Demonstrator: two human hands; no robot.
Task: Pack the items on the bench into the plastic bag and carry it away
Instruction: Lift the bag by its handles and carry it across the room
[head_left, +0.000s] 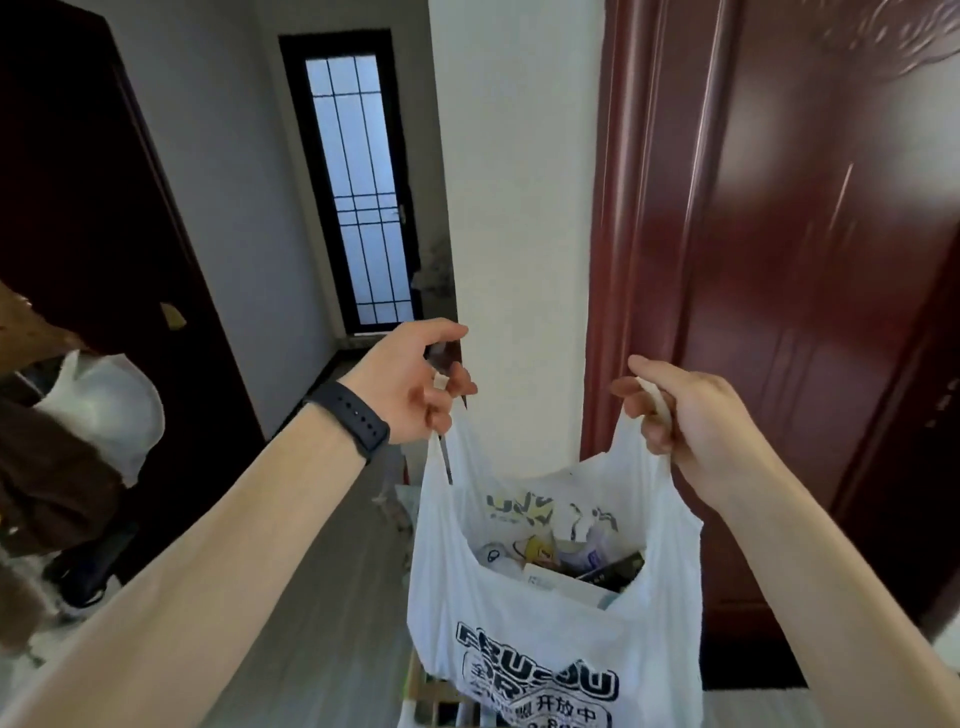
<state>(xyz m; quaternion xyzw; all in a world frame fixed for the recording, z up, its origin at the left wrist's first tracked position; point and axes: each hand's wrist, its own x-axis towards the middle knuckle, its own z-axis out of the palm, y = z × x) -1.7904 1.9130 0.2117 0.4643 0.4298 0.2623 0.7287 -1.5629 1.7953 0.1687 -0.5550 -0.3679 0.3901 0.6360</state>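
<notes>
A white plastic bag (550, 623) with dark printed lettering hangs in the air in front of me, its mouth open. My left hand (410, 384), with a black band on the wrist, pinches the bag's left handle. My right hand (680, 410) grips the right handle. Inside the bag lie several small items (566, 561): white packets, a yellow packet and a dark flat box. Under the bag's bottom edge a bit of a wooden bench (421, 696) shows.
A reddish-brown door (789, 260) stands close on the right, with a white pillar (514, 208) straight ahead. A hallway leads left to a dark glazed door (358, 187). At the far left sit a white bag (109, 405) and brown clothing (47, 467).
</notes>
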